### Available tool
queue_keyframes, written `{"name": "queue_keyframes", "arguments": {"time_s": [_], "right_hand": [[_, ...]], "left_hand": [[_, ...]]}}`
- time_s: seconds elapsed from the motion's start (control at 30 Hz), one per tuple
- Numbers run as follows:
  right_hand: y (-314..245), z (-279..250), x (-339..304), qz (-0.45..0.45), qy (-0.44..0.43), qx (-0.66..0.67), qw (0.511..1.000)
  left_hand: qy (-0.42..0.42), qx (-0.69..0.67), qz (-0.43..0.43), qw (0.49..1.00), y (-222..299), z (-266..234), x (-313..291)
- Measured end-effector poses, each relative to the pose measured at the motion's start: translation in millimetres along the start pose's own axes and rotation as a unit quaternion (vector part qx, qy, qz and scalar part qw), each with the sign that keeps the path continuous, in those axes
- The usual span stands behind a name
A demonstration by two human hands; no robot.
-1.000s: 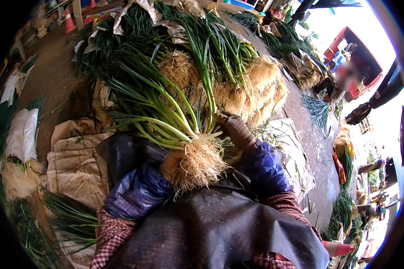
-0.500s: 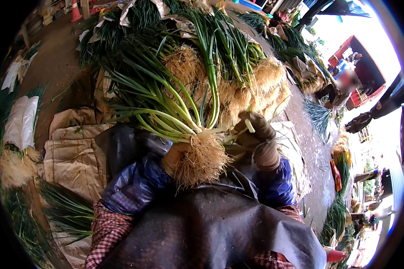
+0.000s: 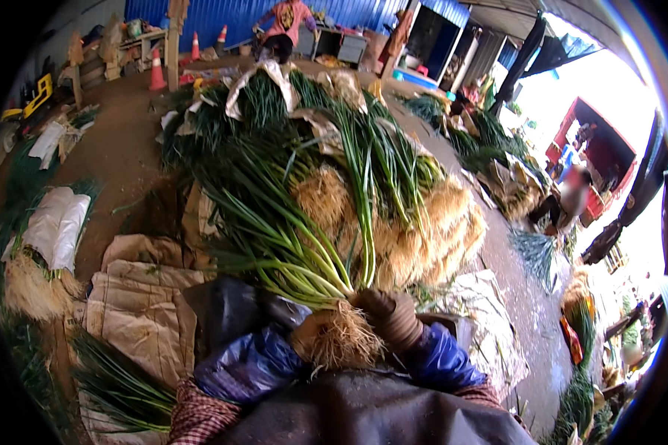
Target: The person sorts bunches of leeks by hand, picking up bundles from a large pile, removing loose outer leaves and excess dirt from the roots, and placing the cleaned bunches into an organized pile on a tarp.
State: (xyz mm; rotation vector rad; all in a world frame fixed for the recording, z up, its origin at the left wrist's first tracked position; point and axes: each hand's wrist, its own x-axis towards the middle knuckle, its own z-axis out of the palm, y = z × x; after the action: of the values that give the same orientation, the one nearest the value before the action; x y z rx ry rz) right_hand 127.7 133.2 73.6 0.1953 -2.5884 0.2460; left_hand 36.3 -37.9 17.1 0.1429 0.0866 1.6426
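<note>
A bunch of green onions point(image 3: 323, 271) with long green leaves and pale stems lies over my lap, its tangled roots point(image 3: 346, 341) toward me. My left hand point(image 3: 309, 334), in a tan glove, is closed round the bunch at the root end; the roots hide most of its fingers. In a dark brown glove, my right hand point(image 3: 384, 311) presses against the right side of the bunch where stems meet roots. Its fingers curl inward, and their tips are hidden. A dark apron point(image 3: 364, 411) covers my lap.
Beyond the bunch rises a big heap of green onions point(image 3: 438, 230), roots facing me. Folded tan sacking point(image 3: 141, 297) lies at left, loose green onions point(image 3: 115, 382) below it. White sacking point(image 3: 482, 319) is at right. Other people and traffic cones point(image 3: 157, 72) are farther off.
My right hand has moved left from beside the bunch onto its stem base; the pale stalk it held out no longer shows. The view has tilted up, showing more background.
</note>
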Motion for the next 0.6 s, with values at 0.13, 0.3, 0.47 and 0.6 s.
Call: {"name": "queue_keyframes", "arguments": {"time_s": [0.13,0.3,0.47,0.6], "right_hand": [[-15,-6,0,0.022,-0.029,-0.005,0.999],[-3,16,-22,-0.054,-0.061,-0.077,0.994],[-28,-6,-6,0.049,-0.023,-0.014,0.998],[-25,-1,-6,0.066,-0.026,0.005,0.998]], "left_hand": [[-0.123,-0.072,0.005,0.99,0,-19,10],[-0.108,-0.1,-0.03,0.989,3,-31,6],[-0.116,-0.113,-0.035,0.986,4,-12,-4],[-0.033,-0.04,0.027,0.998,4,-24,1]]}}
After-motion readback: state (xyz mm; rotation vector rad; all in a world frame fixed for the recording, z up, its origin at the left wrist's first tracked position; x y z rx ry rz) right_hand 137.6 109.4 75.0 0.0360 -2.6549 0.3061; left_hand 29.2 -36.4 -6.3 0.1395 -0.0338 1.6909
